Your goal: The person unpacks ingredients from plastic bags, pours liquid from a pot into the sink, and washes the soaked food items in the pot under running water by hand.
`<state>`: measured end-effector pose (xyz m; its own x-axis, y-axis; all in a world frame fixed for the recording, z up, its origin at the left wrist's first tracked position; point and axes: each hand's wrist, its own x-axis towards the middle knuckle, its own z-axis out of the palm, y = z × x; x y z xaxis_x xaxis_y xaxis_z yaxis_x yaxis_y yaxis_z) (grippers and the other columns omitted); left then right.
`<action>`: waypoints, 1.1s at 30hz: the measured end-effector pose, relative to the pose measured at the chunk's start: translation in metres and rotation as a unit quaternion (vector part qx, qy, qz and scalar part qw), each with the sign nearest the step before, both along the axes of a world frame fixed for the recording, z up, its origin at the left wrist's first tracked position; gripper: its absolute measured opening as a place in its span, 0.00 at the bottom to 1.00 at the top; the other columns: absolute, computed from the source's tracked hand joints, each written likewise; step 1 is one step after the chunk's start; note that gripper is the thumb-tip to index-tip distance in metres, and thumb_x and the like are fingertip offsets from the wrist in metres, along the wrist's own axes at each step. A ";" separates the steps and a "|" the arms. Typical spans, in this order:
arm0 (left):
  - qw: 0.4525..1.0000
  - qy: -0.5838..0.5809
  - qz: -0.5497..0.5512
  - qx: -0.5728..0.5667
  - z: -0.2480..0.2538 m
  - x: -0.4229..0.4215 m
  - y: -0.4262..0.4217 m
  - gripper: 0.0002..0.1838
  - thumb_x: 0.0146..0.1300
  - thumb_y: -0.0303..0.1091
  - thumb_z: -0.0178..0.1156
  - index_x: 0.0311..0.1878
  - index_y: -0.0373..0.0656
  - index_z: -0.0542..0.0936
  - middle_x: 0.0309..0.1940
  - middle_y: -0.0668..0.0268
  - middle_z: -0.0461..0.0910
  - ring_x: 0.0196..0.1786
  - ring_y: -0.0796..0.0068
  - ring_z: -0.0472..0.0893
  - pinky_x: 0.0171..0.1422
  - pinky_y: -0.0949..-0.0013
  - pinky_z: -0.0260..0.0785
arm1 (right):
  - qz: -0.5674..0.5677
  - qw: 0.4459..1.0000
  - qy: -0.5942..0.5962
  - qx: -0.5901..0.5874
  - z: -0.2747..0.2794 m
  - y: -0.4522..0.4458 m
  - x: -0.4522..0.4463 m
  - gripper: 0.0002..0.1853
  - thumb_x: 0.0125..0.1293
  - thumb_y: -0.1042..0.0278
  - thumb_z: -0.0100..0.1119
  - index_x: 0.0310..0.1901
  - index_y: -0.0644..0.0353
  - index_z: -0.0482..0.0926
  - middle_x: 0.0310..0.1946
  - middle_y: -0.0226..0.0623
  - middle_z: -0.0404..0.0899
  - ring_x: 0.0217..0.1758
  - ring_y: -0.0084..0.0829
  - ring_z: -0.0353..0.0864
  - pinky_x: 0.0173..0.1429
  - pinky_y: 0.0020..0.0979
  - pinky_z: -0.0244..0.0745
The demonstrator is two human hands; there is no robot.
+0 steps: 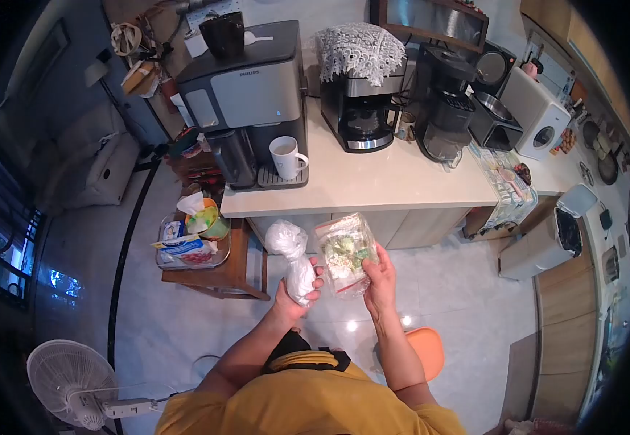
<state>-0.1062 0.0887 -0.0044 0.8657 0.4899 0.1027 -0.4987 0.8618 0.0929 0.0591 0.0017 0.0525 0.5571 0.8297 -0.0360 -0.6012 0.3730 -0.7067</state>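
My left hand (pixel 293 296) is wrapped round a bunched white plastic bag (pixel 287 241), whose rounded top sticks up above my fingers. What the bag holds, if anything, cannot be made out. In my right hand (pixel 380 279) is a clear zip bag (pixel 345 254) with a red seal strip, with pale and green pieces like chopped vegetables inside. My right thumb presses on its front. Both bags are held up side by side, a small gap apart, in front of the counter (pixel 402 185).
On the counter stand a Philips coffee machine (pixel 246 87) with a white mug (pixel 286 156), a drip coffee maker (pixel 362 109) under lace, and a grinder (pixel 445 101). A wooden side table (pixel 220 272) is left, a bin (pixel 543 250) right, a fan (pixel 72 377) lower left, an orange seat (pixel 425 351) below.
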 end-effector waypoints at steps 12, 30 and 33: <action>0.988 0.145 -0.028 0.046 -0.024 0.014 0.104 0.23 0.65 0.48 0.50 0.57 0.43 0.68 0.53 0.61 0.71 0.53 0.62 0.73 0.36 0.63 0.72 | -0.072 0.980 -0.131 -0.132 -0.017 0.086 0.023 0.16 0.58 0.81 0.54 0.49 0.67 0.71 0.37 0.35 0.79 0.36 0.20 0.76 0.42 0.20 0.71; 0.943 0.244 -0.093 0.208 -0.040 0.211 0.094 0.25 0.61 0.34 0.56 0.59 0.36 0.65 0.53 0.61 0.73 0.55 0.68 0.73 0.62 0.65 0.64 | 0.037 0.980 -0.033 -0.195 -0.036 0.054 0.218 0.13 0.53 0.82 0.49 0.41 0.66 0.77 0.32 0.35 0.79 0.33 0.24 0.78 0.39 0.24 0.74; 0.960 0.243 -0.116 0.076 -0.048 0.266 0.055 0.23 0.61 0.36 0.55 0.58 0.37 0.66 0.52 0.60 0.73 0.55 0.66 0.74 0.62 0.62 0.64 | 0.040 0.982 0.017 -0.186 -0.037 0.022 0.276 0.15 0.52 0.82 0.49 0.43 0.66 0.76 0.34 0.37 0.79 0.33 0.27 0.79 0.41 0.26 0.75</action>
